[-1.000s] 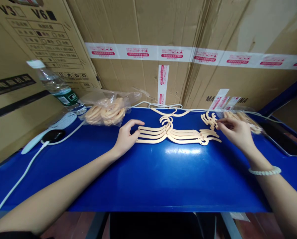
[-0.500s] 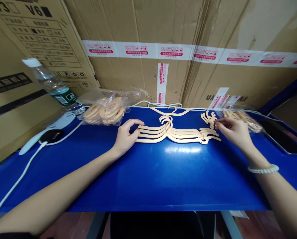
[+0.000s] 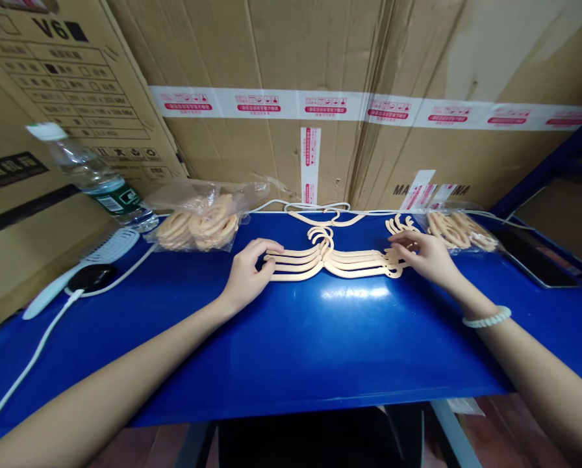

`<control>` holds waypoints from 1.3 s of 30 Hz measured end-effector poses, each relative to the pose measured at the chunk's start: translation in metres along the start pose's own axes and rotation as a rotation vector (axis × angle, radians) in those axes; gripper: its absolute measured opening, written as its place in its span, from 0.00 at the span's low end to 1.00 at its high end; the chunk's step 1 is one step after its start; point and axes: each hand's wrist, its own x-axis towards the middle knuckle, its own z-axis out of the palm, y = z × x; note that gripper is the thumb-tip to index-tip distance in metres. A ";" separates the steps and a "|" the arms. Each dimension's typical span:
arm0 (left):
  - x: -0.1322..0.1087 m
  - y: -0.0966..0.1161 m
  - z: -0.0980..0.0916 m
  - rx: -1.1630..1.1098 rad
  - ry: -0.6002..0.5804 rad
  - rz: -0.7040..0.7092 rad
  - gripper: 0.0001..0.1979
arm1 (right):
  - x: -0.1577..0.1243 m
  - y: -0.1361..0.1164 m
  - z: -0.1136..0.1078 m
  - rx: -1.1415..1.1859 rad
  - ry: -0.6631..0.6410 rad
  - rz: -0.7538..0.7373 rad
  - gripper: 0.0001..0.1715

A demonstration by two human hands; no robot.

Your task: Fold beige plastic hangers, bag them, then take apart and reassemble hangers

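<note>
A fanned row of several beige hangers (image 3: 295, 267) lies on the blue table, their hooks overlapping in the middle. At its left ends is my left hand (image 3: 247, 273), the index finger over the upper ends and the thumb at the lower ones. My right hand (image 3: 425, 255) is closed over the row's right ends; its fingertips are pinched there and cover what is between them. Just behind its fingers lies a cluster of small curved beige pieces (image 3: 397, 225). One separate beige hanger (image 3: 326, 221) rests farther back.
Clear bags of beige pieces lie at left (image 3: 215, 220) and right (image 3: 461, 229). At the left are a water bottle (image 3: 110, 192), a pale hairbrush (image 3: 110, 246) and a black disc (image 3: 91, 277) with a white cable. A dark tablet (image 3: 539, 260) lies right; cardboard boxes (image 3: 266, 156) stand behind.
My right hand has moved left and slightly forward, from beside the small curved pieces onto the right ends of the hangers. My left hand stays at the left ends. The view has shifted slightly.
</note>
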 end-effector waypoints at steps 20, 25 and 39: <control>-0.013 0.005 0.012 0.496 -0.518 0.145 0.26 | 0.102 -0.024 0.062 -0.351 -0.297 -0.285 0.11; -0.013 0.003 0.013 0.496 -0.519 0.151 0.25 | 0.106 -0.029 0.043 -0.272 -0.338 -0.239 0.07; -0.006 0.040 0.000 0.509 -0.013 0.382 0.30 | 0.024 -0.081 -0.029 -0.039 -0.084 -0.493 0.06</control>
